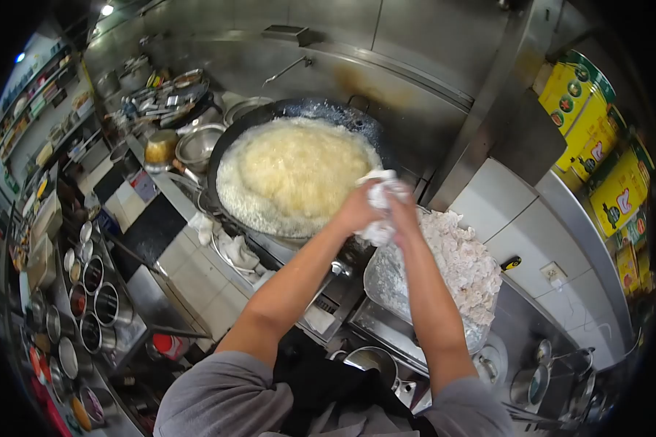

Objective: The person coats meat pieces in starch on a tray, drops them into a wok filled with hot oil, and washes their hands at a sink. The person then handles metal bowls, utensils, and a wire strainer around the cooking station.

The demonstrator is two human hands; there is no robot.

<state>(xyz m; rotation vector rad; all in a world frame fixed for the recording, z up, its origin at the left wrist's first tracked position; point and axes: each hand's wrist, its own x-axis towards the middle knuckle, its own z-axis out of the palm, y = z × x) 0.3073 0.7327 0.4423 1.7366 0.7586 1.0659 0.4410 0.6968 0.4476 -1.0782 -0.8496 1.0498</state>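
Note:
A bunched white cloth (378, 231) is gripped between my two hands, just off the right rim of a large wok. My left hand (358, 209) closes on it from the left, and my right hand (402, 213) presses it from the right. Pale foaming oil (299, 171) bubbles high inside the dark wok (222, 164). Below and right of my hands, a metal tray (380, 280) holds a heap of flour-coated pieces (463, 269), partly hidden by my right forearm.
Metal bowls (199, 146) and utensils crowd the counter left of the wok. White rags (237, 253) hang at its front left. A saucepan (372, 359) sits near my body. Several metal pots (108, 302) line the left rack; yellow tins (619, 191) stand on the right shelf.

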